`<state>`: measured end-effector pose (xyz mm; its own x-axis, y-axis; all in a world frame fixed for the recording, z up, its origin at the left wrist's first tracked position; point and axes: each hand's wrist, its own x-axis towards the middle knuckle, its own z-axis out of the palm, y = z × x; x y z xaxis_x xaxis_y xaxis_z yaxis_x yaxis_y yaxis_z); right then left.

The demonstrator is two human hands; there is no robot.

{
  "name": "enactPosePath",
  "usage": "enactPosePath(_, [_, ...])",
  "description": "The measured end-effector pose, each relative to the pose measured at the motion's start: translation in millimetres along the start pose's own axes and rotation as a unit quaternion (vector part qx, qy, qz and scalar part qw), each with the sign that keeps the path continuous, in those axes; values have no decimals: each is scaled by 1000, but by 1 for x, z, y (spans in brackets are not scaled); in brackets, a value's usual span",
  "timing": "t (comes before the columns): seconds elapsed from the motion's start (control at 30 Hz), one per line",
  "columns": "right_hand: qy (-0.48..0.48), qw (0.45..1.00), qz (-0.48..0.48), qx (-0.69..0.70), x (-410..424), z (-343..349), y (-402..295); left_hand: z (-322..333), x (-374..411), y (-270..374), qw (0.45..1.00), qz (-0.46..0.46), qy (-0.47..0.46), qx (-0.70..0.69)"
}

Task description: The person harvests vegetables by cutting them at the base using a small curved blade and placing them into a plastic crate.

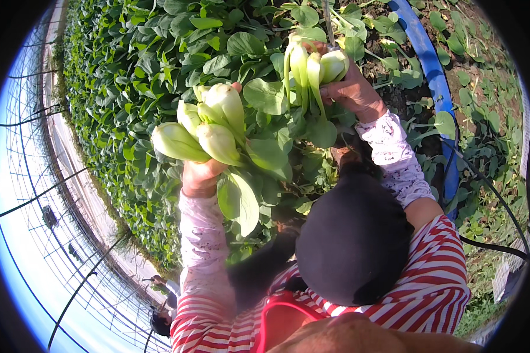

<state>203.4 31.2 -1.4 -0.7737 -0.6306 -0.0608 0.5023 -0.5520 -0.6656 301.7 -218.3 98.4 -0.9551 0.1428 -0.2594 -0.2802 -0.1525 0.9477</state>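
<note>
My left hand [203,174] grips a bunch of several green bok choy heads [221,140] from below. Their pale, cut bases face up towards me and the leaves hang down. In my right hand [357,93] is a smaller bunch of bok choy [301,66], with some limp stalks drooping over it. A narrow grey strip like a blade [328,21] rises just beyond the right hand. Whether those fingers also hold it, I cannot tell. The two bunches are apart, both raised above the plants.
Dense standing bok choy [128,84] fills the left and far side. A blue curved tube or rim [437,84] runs along the right, with loose leaves on the soil beyond it. White plastic crates [508,269] stand at the right edge. People [161,320] are at lower left, near the greenhouse frame.
</note>
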Motion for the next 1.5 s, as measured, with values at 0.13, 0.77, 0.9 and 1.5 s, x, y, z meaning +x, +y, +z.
enactPosePath(0.13, [-8,1000,15,-21,4,28,20,37,2,-27,994,10,96,-58])
enactPosePath(0.77, [-51,978,-9,-202,15,1,-10,33,19,-62,985,-75,124,-89])
enactPosePath(0.9, [12,949,128,-287,3,-18,-37,15,17,-19,977,-190,84,40])
enactPosePath(1.5, [220,785,2,-579,53,-76,54,-38,183,-40,659,-268,-317,627])
